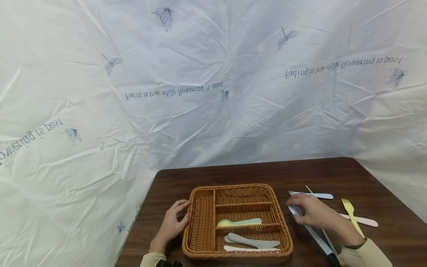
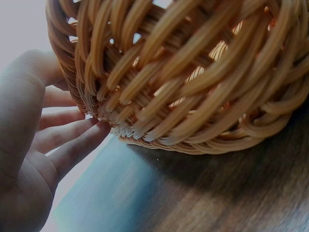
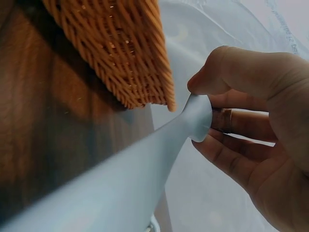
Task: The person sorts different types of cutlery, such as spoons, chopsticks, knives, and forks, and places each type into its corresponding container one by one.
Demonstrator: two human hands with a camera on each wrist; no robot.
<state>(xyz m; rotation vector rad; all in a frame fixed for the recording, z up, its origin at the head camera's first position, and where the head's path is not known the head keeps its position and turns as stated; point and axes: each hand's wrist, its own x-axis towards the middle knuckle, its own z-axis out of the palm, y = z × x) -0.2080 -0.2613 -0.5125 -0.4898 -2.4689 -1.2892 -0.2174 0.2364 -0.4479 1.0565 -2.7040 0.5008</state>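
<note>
My right hand (image 1: 311, 211) pinches a light blue-grey spoon (image 1: 295, 210) by its bowl, between thumb and fingers, to the right of the wicker basket. In the right wrist view, the spoon's long handle (image 3: 111, 179) stretches toward the camera. My left hand (image 1: 173, 220) touches the outside of the basket's left wall, its fingers nearly straight; the left wrist view shows the fingertips against the weave (image 2: 159, 87). Divided into compartments, the brown basket (image 1: 199, 222) holds a yellow spoon (image 1: 224, 223) with a pale green handle (image 1: 250, 221) in one and grey and white knives (image 1: 253, 241) in the front one.
Right of my right hand lie a pale blue fork (image 1: 321, 195), a yellow fork (image 1: 351, 213) and a pink-handled piece (image 1: 365, 221). A thin stick (image 1: 308, 188) passes behind the hand. Printed white sheeting (image 1: 233, 129) hangs behind the dark wooden table (image 1: 200, 177).
</note>
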